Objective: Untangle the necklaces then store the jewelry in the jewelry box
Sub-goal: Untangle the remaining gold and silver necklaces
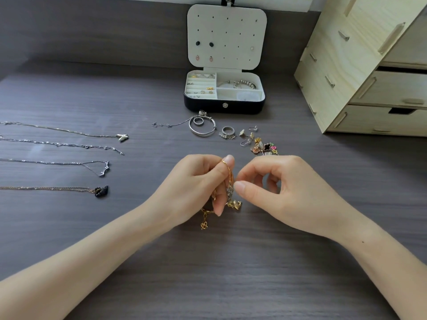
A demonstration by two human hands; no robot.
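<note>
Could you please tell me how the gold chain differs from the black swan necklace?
The gold chain is bunched up and gripped in the left hand; the black swan necklace lies stretched straight on the table, untouched. The gold chain is bright yellow with gold charms; the black swan necklace is duller, with a dark pendant. Both are fine chains outside the jewelry box.

Left arm: I see it come in from the lower left, forearm bare
Left hand (198,181): fingers curled, holding a gold chain (229,175) that hangs over the forefinger
Right arm: comes in from the lower right, forearm bare
Right hand (284,188): fingers curled, thumb tip against the chain; whether it pinches, I cannot tell
</note>
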